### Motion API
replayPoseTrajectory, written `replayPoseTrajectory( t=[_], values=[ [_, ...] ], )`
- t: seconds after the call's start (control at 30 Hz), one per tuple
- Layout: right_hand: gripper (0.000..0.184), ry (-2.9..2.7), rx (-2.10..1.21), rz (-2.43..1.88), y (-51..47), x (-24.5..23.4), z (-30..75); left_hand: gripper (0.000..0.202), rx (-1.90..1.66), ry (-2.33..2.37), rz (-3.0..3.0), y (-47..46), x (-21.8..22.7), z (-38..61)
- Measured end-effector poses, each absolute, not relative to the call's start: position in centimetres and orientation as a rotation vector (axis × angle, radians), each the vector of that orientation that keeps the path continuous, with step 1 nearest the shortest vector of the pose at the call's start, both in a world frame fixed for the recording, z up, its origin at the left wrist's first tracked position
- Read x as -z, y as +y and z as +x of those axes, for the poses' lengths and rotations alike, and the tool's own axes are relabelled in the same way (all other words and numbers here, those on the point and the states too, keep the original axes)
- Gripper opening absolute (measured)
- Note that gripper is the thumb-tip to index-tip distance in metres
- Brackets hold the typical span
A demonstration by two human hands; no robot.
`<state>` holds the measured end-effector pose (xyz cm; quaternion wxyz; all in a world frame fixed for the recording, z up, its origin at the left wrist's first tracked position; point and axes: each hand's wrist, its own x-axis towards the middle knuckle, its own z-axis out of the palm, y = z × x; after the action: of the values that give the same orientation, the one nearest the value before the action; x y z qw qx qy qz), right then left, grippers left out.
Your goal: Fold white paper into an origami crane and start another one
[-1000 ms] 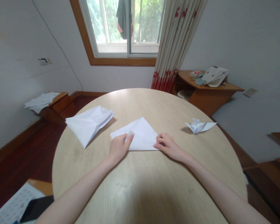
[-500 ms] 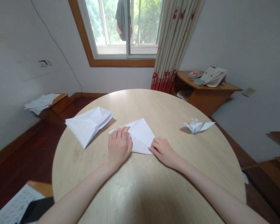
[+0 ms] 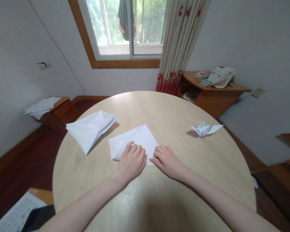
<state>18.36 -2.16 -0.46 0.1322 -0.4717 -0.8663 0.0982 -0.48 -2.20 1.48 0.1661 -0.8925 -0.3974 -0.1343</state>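
A folded white paper (image 3: pixel 135 140) lies flat on the round wooden table (image 3: pixel 159 193), just beyond my hands. My left hand (image 3: pixel 131 162) rests palm down on its near edge, fingers stretched out flat on the sheet. My right hand (image 3: pixel 166 160) lies beside it, its fingers pressing the paper's near right corner onto the table. The two hands sit close together, almost touching. Neither hand lifts the paper.
A larger creased white sheet (image 3: pixel 90 128) lies on the table at the left. A small folded paper figure (image 3: pixel 205 129) sits at the right. Beyond the table stand a low wooden cabinet (image 3: pixel 59 109) with papers, a side table (image 3: pixel 215 90) and a curtain (image 3: pixel 178 45).
The paper has turned and slid toward me. My left hand moved from the sheet's left corner to its near edge and flattened. My right hand shifted left, closer to the other.
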Motion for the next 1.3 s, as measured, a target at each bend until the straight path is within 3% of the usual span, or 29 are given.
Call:
replayPoseTrajectory(
  t=[0.4, 0.63, 0.83, 1.13, 1.3],
  values=[
    [0.013, -2.590, -0.635, -1.222, -1.9, -1.7, 19.9, 0.027, 0.229, -1.177, -2.672, -2.6, -3.4, -1.5],
    [0.025, -2.546, -0.652, -1.157, -1.3, -1.7, 20.9, 0.024, 0.105, -1.159, -3.010, -2.5, -4.5, -2.4],
    [0.016, -2.554, -0.652, -1.206, -1.3, -1.9, 21.1, 0.029, 0.024, -1.127, -3.242, -2.6, -4.3, -2.3],
    [0.011, -2.538, -0.653, -1.240, -1.2, -1.7, 21.1, 0.040, 0.165, -1.139, -3.400, -3.1, -3.0, -1.1],
    [0.013, -2.520, -0.681, -1.207, -1.0, -1.5, 21.2, 0.030, 0.211, -1.388, -3.288, -3.1, -1.6, -0.1]
  ],
)
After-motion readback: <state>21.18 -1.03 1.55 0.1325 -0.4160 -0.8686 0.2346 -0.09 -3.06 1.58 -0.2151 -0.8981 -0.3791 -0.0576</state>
